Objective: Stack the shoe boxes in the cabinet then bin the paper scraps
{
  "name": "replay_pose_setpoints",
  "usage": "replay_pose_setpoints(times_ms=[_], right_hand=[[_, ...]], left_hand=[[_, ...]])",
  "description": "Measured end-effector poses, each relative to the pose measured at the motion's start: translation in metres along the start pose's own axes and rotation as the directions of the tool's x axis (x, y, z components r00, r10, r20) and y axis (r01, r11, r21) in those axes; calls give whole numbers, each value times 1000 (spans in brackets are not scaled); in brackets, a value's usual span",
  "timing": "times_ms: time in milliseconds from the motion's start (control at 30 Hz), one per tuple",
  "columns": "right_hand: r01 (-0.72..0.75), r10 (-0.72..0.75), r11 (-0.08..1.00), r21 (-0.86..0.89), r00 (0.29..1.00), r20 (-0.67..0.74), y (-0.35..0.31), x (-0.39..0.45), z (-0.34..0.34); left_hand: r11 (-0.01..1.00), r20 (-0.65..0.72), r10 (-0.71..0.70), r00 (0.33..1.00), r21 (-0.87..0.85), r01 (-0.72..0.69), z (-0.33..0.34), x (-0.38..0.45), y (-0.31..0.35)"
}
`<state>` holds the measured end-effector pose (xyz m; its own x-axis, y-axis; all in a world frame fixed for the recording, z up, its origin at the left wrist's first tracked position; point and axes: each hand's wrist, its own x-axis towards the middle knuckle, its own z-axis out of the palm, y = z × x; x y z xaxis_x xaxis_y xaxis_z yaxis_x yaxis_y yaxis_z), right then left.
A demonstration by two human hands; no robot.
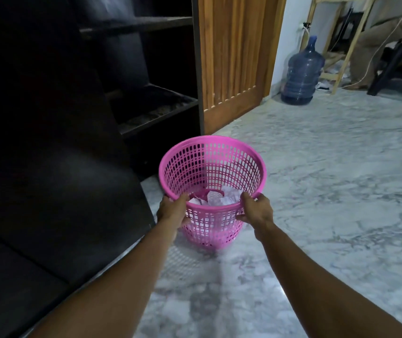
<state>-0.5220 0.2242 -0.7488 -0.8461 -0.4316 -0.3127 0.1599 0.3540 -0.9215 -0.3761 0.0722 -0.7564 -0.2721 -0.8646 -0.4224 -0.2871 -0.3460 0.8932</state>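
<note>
A pink plastic mesh bin (219,152) stands on or just above the marble floor, in the middle of the view. Crumpled white paper scraps (221,197) lie at its bottom. My left hand (173,211) grips the near rim on the left side, and my right hand (256,209) grips the near rim on the right, thumb inside. The dark cabinet (146,93) with open shelves stands to the left; its inside is too dark to show any shoe boxes.
A wooden door (234,57) stands beside the cabinet. A large blue water bottle (302,71) sits at the far wall. A wooden table frame (341,45) and a dark chair (400,67) with a seated person are at the back right. Marble floor (329,179) spreads to the right.
</note>
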Motion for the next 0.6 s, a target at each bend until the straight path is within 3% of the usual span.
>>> replay_pose_setpoints(times_ms=[300, 467, 600], right_hand=[[28, -47, 995, 94, 978, 203, -12, 8, 69], [35, -44, 999, 42, 970, 237, -7, 13, 72], [-14, 5, 999, 34, 972, 235, -4, 22, 68]], left_hand=[[996, 69, -47, 997, -73, 52, -50, 30, 4], [1000, 48, 26, 998, 5, -27, -51, 31, -9], [994, 16, -3, 1000, 106, 1, -60, 35, -12]])
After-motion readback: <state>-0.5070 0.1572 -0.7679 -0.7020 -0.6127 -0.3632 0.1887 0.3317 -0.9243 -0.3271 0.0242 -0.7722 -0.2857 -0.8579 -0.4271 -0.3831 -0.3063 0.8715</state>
